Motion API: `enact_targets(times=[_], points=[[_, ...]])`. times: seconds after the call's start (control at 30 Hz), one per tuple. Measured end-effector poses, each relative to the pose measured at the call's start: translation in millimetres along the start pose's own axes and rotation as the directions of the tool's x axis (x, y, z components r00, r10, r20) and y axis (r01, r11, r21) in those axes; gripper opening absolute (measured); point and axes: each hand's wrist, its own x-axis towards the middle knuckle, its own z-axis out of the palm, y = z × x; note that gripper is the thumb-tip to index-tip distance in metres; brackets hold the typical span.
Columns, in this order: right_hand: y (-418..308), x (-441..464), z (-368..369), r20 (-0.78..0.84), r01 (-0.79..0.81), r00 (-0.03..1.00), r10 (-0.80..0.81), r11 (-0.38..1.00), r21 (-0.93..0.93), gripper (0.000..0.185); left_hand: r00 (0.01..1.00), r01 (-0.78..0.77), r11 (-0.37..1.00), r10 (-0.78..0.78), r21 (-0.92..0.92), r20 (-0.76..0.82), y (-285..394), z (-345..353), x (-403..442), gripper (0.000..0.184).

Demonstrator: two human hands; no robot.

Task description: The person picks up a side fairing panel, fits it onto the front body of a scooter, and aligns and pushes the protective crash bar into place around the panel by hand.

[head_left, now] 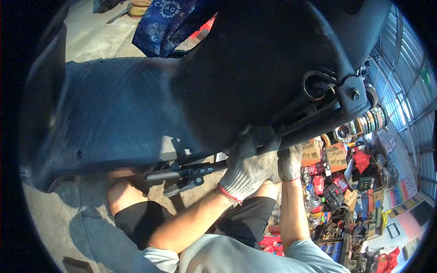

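Note:
A dark scooter body (123, 109) fills the upper view, its floor section at left and a black panel (232, 73) at centre. My left hand (250, 159), in a pale knitted glove with a red cuff, is at the panel's lower edge. Its fingers are bent in shadow, and what they grip is hidden. Beside it, my right hand (290, 161), gloved alike, reaches up beneath the same edge; its fingers are out of sight. Below the body, left of my hands, a black foot peg (164, 175) sticks out.
A blue printed bag (157, 27) hangs beyond the scooter. A bracket with a bolt (354, 94) sits at the right end. Cardboard boxes (337, 156), red packages and many parts crowd the right side under a corrugated metal wall (409, 59). My knees are below the scooter.

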Motion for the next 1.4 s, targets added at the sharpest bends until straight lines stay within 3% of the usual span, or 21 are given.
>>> enact_targets(times=[0.03,0.1,0.13,0.23,0.27,0.3,0.37,0.4,0.43,0.5,0.53,0.57,0.63,0.87,1.07,1.2,1.27,1.37,1.4], points=[[-8.5,-3.1,6.6,0.010,-0.117,0.993,0.117,0.975,0.190,0.034,1.000,0.001,1.000,-0.001,0.002,0.002,7.4,-2.6,-0.1,0.011],[-6.2,0.1,0.0,0.017,-0.126,0.992,0.125,0.983,0.135,0.030,0.983,0.181,0.980,-0.178,-0.084,0.045,17.7,-8.1,1.1,0.013],[-5.1,1.6,-2.2,0.024,-0.137,0.990,0.136,0.988,0.076,0.027,0.983,0.181,0.980,-0.178,-0.081,0.041,13.8,-7.0,1.1,0.013],[-3.8,1.6,-5.1,0.068,-0.117,0.992,0.108,0.982,0.149,0.026,0.997,0.076,0.991,-0.077,-0.112,-0.005,4.7,-2.8,1.6,0.025],[-5.4,1.7,-6.4,0.068,-0.117,0.992,0.108,0.982,0.149,0.026,0.997,-0.051,0.998,0.053,0.034,-0.056,9.8,-4.7,2.7,0.032],[-8.6,1.6,-7.6,0.090,-0.082,0.993,0.071,0.989,0.124,0.027,0.979,-0.169,0.968,0.187,0.183,-0.086,12.9,-5.5,2.5,0.040],[-18.5,0.0,-10.9,0.139,-0.007,0.990,-0.004,0.997,0.076,0.028,0.989,-0.101,0.978,0.119,0.184,-0.090,10.6,-1.4,0.1,0.046],[-28.7,-4.5,-16.2,0.209,0.123,0.973,-0.094,0.984,-0.132,0.032,0.994,-0.035,0.982,0.054,0.183,-0.097,9.8,0.6,-0.1,0.053],[-39.6,-12.6,-10.2,0.212,0.129,0.972,-0.099,0.983,-0.133,0.032,0.993,-0.039,0.983,0.058,0.181,-0.101,10.3,1.1,0.2,0.053],[-58.0,-30.0,8.7,0.014,0.254,0.967,-0.254,0.963,-0.089,0.035,0.982,-0.094,0.968,0.129,0.234,-0.138,10.8,1.9,0.0,0.055],[-63.6,-30.1,12.5,-0.062,0.012,0.998,0.005,0.964,0.266,0.036,0.981,-0.095,0.968,0.130,0.233,-0.141,10.4,2.5,0.0,0.055],[-63.8,-27.7,8.7,-0.060,0.014,0.998,0.002,0.964,0.265,0.036,0.978,-0.108,0.962,0.148,0.250,-0.149,9.9,3.0,0.0,0.054],[-65.5,-23.9,-1.3,0.132,-0.024,0.991,0.022,1.000,0.013,0.032,0.974,-0.117,0.957,0.163,0.264,-0.157,9.3,4.9,-1.8,0.054],[-73.5,-16.5,20.1,0.215,0.029,0.974,-0.071,0.981,0.192,0.043,0.943,-0.191,0.938,0.258,0.289,-0.211,0.8,10.5,-0.2,0.051],[-74.3,-18.0,25.2,0.108,0.052,0.992,-0.061,0.995,0.081,0.042,0.921,-0.195,0.930,0.283,0.312,-0.269,-0.7,15.1,-1.5,0.050],[-69.9,-17.9,20.7,0.128,0.016,0.991,-0.030,0.994,0.110,0.033,0.941,-0.156,0.944,0.232,0.292,-0.247,-1.9,14.3,-2.7,0.051],[-67.2,-20.1,25.1,0.062,0.185,0.980,-0.189,0.981,0.060,0.027,0.949,-0.144,0.948,0.213,0.283,-0.232,-1.9,11.4,-3.7,0.052],[-71.7,-22.4,29.5,0.087,0.211,0.972,-0.218,0.974,0.083,0.022,0.978,-0.062,0.955,0.116,0.290,-0.174,4.9,-7.8,-6.4,0.045],[-67.0,-21.6,22.1,0.115,0.151,0.981,-0.156,0.987,0.056,0.023,0.989,-0.105,0.987,0.116,0.120,-0.093,-0.4,-18.8,-5.7,0.040]])
